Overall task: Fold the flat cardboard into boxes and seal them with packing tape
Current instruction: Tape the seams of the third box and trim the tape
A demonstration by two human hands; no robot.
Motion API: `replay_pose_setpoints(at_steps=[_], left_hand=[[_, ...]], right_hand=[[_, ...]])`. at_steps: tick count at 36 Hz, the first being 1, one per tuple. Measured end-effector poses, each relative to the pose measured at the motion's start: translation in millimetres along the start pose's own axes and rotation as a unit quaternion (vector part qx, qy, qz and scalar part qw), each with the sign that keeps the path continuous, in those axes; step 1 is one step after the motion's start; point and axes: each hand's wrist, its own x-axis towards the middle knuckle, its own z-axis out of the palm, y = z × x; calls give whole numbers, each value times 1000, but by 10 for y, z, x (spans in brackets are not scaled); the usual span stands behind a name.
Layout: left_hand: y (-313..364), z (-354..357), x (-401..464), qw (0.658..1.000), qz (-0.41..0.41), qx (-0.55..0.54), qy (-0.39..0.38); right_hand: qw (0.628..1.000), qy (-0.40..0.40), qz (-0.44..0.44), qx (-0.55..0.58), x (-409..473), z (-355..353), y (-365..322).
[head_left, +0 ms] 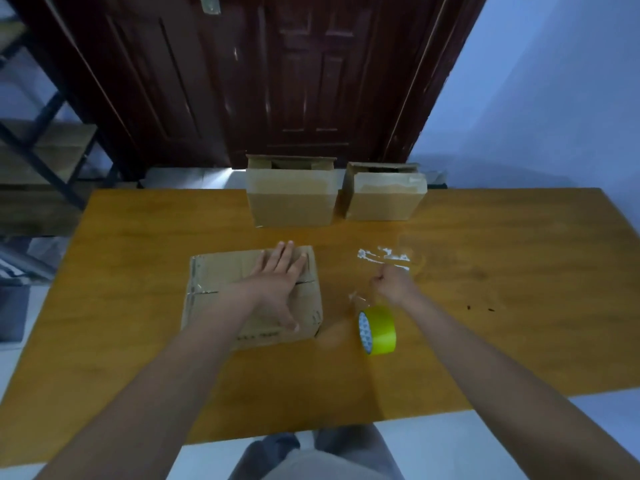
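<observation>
Taping stage: looks like the person is mid-seal on the third box (252, 296), which sits flaps-down-closed a bit left of the counter's (485, 341) middle, closer to the near edge than the far one.
Left hand: left hand (277, 282) lies flat on top of that box, fingers straight and spread, pressing the flaps shut. Nothing grasped, just palm pressure.
Right hand: right hand (393, 284) is clenched in a pinch grip on what seems to be the free end of clear tape, pulled up and away from the roll.
Tape roll: yellow-green tape roll (377, 330) stands on its edge on the counter just right of the box, below the right hand, toward the near edge.
Done so far: two boxes at the far edge, the bigger far box (291, 199) and the smaller far box (384, 199), are folded up and show shiny tape bands across the side facing the camera. Probably finished on that side at least.
Left to do: the near box's centre seam looks only partly taped, at its left end, so the strip in hand would still need laying and cutting.
Stray bit: a crinkled clear tape scrap (382, 256) lies on the counter just beyond the right hand.
Hard to tell: the stretched tape is nearly invisible and blurry; can't tell whether the far boxes' top flaps are sealed, they seem to stand open; no flat cardboard in view, so how many are left is unknown.
</observation>
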Motion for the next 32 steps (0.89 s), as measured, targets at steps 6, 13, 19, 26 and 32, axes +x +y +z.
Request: replay_pose_setpoints(at_steps=[6,13,19,26,32], left_hand=[[34,86,24,996,23,-79,43],[58,440,106,967,6,-69,245],[53,467,114,963,-1,-60,262],[51,484,121,962,1,-47,268],[61,435,100,959,1,-85,269]], right_hand=[[983,-152,65,-83,166,157,-67],[972,-183,60,-134,249,308,-178],[984,-126,80,-98,247,452,-80],[996,-43,64,-43,119,510,-62],[998,-1,42,54,-47,398,-38]])
